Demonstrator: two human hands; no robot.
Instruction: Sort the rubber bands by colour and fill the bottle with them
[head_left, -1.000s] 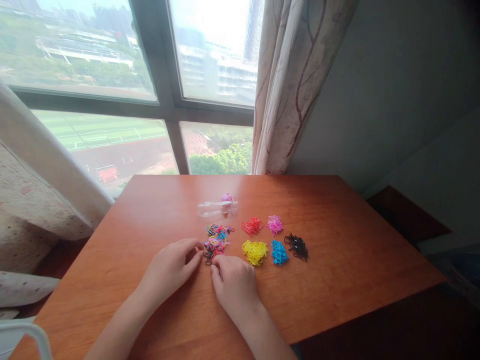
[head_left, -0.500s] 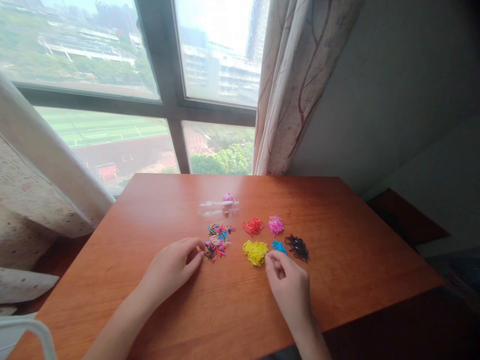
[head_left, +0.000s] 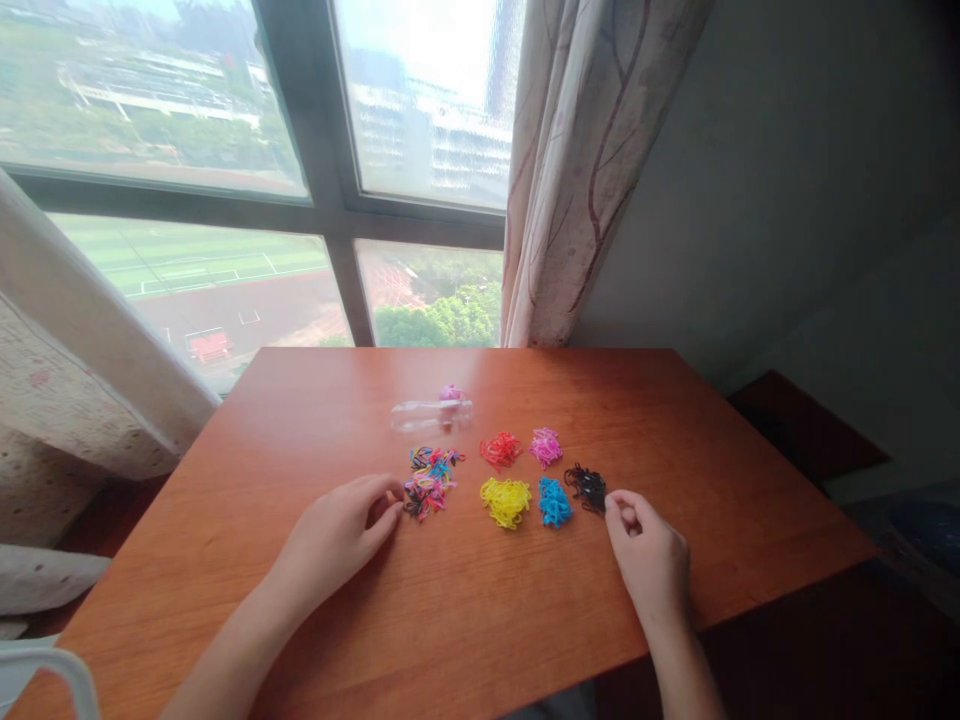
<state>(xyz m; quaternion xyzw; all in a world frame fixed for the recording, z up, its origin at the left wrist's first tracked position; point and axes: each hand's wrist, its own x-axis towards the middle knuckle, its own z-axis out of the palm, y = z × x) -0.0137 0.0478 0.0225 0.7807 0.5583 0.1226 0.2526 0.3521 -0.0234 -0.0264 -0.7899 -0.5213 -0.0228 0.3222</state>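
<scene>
A brown wooden table (head_left: 390, 620) below a window (head_left: 334, 210) and patterned curtain (head_left: 585, 180); left hand (head_left: 341, 525) half-curled by mixed bands (head_left: 430, 484), right hand (head_left: 652, 555) pinched at black bands (head_left: 585, 486), hold unclear for both.

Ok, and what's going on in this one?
A person has both bare hands over a table. The left hand is at the near left edge of the mixed pile. The right hand is at the black pile, fingertips close together; whether they hold anything is too small to tell. Between those two piles lie the red, pink, yellow and blue ones.
</scene>
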